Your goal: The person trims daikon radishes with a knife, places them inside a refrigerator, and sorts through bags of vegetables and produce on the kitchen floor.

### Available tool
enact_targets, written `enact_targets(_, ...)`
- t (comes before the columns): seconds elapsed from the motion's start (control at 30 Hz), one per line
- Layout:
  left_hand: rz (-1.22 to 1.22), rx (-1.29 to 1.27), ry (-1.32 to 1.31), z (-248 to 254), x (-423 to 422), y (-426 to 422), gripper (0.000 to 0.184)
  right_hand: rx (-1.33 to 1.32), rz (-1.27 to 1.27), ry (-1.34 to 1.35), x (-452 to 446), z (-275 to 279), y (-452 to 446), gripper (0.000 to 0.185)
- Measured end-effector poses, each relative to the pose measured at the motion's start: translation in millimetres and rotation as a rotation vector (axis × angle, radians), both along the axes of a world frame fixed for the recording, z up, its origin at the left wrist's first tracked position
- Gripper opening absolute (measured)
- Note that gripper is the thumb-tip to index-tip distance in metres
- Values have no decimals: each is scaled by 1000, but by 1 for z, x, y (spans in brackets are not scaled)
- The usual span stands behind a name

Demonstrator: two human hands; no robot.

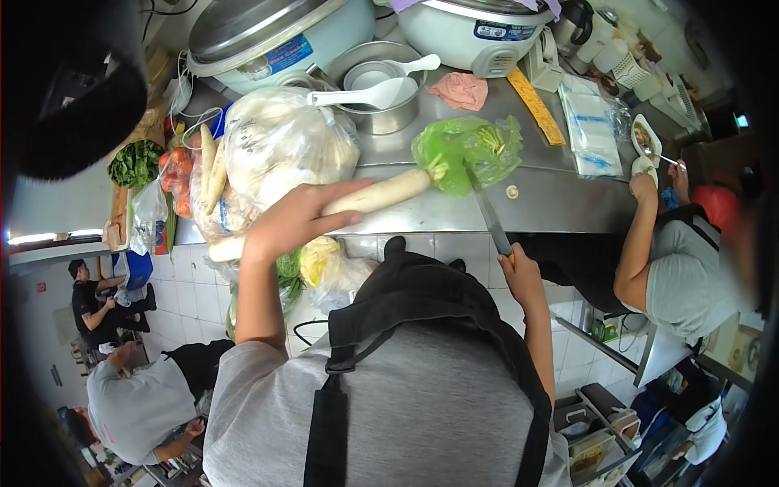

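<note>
A long white daikon radish point(388, 193) lies at a slant over the steel counter, its leafy end against a green plastic bag point(464, 150). My left hand point(299, 213) grips the other end of the radish, thumb on the near side and fingers along the far side. The knife point(488, 213) in my right hand point(522, 274) points away from me. Its blade tip overlaps the green bag beside the radish top, and I cannot tell whether it touches. A small pale cut piece point(512, 191) sits on the counter right of the blade.
A large clear bag of white contents point(284, 146) stands left of the radish. Behind are a steel pot point(380, 119) with ladles, a pink cloth point(460, 91) and two rice cookers point(280, 40). At the right, a seated person point(682, 268) holds a spoon over a dish.
</note>
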State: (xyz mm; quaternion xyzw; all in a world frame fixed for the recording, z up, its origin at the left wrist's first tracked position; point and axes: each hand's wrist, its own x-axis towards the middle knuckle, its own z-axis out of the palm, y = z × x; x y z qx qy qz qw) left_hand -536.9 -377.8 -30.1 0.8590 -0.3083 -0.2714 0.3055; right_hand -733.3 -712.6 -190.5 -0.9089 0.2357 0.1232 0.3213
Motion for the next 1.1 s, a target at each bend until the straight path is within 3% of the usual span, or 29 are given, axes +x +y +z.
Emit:
enact_targets(0.13, 20, -53, -321, -65, -4, -40, 54, 40, 30, -41, -1, 5, -5, 31)
enact_targets(0.3, 159, 106, -419, -154, -5, -70, 55, 4, -3, -2, -17, 40, -19, 31)
enact_targets(0.4, 113, -23, -533, -180, -15, -72, 55, -44, -1, -7, -35, 84, -25, 28)
enact_targets(0.53, 79, -55, -649, -185, -25, -73, 53, -38, 47, -11, -35, 140, -17, 24)
enact_targets(0.63, 92, -64, -656, -192, -27, -75, 53, -2, 169, -28, -20, 142, -6, 24)
enact_targets(0.83, 95, -66, -651, -191, -30, -75, 53, -268, 230, -100, 4, 77, -4, 21)
enact_targets(1.1, 98, -21, -686, -190, -34, -75, 53, -292, 337, -34, 8, 67, -27, 23)
